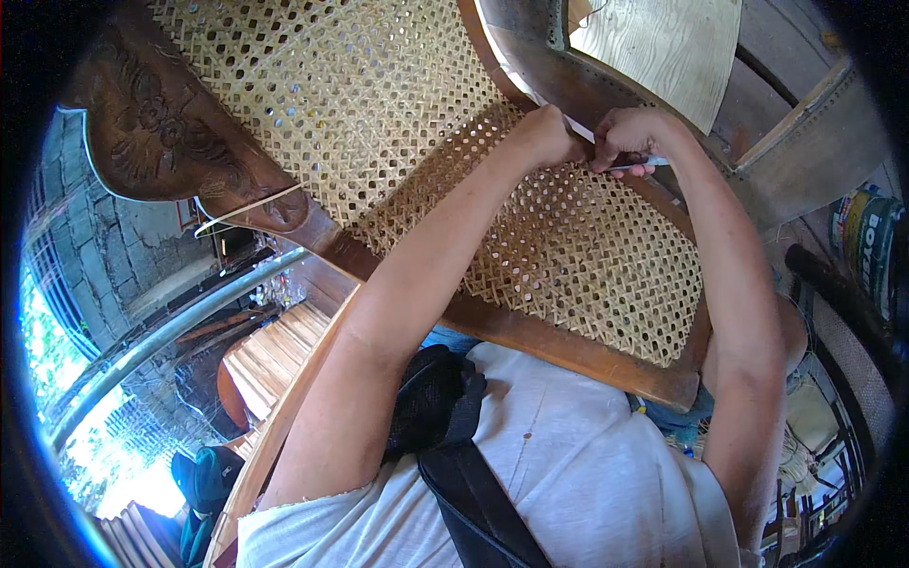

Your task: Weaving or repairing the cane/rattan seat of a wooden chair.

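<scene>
Both hands work at the far edge of the woven cane panel [568,237], by its dark wooden frame [530,331]. The left hand [547,137] grips a pale cane strip [579,129]; the right hand [632,137] has fingers closed around a thin tool [644,164]. A plywood sheet [668,47] lies beyond.

One package is visible: a cylindrical can [866,237] at the far right edge, standing beyond the chair frame. Its label is green and yellow with dark blue and white areas.
</scene>
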Motion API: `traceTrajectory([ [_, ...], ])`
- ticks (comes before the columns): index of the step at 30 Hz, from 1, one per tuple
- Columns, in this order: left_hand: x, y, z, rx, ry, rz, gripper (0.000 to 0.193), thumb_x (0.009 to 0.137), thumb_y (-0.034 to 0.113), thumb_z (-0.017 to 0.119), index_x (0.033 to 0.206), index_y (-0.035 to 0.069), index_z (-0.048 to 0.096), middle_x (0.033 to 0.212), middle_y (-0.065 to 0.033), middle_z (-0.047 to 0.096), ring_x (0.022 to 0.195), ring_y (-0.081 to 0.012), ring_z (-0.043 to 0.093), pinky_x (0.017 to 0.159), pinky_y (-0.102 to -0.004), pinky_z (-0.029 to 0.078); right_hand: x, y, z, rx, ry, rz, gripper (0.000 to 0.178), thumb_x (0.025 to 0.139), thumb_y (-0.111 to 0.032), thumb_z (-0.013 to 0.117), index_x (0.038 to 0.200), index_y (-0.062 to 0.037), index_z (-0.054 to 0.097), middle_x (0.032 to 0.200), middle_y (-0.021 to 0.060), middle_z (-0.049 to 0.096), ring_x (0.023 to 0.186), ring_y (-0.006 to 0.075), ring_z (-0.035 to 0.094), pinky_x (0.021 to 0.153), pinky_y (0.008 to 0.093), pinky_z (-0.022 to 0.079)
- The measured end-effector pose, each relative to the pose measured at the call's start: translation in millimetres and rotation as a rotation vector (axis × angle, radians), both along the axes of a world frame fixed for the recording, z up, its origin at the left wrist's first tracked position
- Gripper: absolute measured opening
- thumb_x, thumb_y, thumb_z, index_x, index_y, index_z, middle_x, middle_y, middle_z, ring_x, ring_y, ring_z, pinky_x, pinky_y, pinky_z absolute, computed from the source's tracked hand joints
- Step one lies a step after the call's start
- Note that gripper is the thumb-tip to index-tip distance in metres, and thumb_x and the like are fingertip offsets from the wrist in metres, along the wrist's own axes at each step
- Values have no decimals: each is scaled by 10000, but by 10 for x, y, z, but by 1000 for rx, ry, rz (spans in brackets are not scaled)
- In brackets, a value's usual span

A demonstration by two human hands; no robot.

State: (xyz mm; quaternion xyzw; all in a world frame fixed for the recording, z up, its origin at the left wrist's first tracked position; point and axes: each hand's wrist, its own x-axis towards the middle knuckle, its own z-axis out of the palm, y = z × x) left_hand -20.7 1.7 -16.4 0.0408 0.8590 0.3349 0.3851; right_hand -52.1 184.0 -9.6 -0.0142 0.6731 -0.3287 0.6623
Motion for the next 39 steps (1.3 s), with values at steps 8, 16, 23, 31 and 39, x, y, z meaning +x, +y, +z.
traceTrajectory([
  [8, 118, 16, 404, 40, 215, 41, 274, 732, 183, 753, 982, 74, 730, 903, -149, 704, 817, -275, 682, 788, -361, 528, 217, -89, 238, 72, 299, 45, 118, 828, -142, 665, 873, -36, 641, 646, 45, 618, 511, 144, 558, 449, 307, 446],
  [16, 231, 25, 328, -68, 346, -125, 242, 695, 183, 706, 852, -1, 702, 874, -208, 689, 842, -354, 675, 801, -422, 543, 646, 177, 290, 110, 612, -186, 263, 813, -164, 577, 1029, -54, 681, 934, 213, 685, 814, 286, 694, 710, 413, 544],
  [23, 333, 16, 296, -108, 445, -141, 210, 731, 203, 720, 854, 33, 715, 851, -209, 678, 790, -346, 670, 758, -408, 546, 800, -32, 242, 189, 770, -242, 310, 793, -218, 593, 1052, -64, 667, 1030, 232, 663, 988, 414, 630, 886, 464, 501],
  [31, 218, -106, 326, 11, 348, 8, 264, 708, 176, 713, 901, -3, 698, 925, -222, 682, 901, -343, 669, 819, -407, 536, 587, 32, 632, 88, 689, -186, 263, 808, -106, 575, 1046, -41, 666, 1042, 230, 662, 1007, 381, 634, 884, 457, 502],
  [39, 165, -45, 396, -23, 300, -20, 314, 708, 219, 726, 899, -29, 697, 918, -251, 674, 903, -344, 676, 812, -412, 537, 399, -272, 743, 320, 739, 298, 319, 809, -83, 588, 1113, -14, 659, 1131, 184, 658, 1055, 335, 642, 896, 438, 521],
])
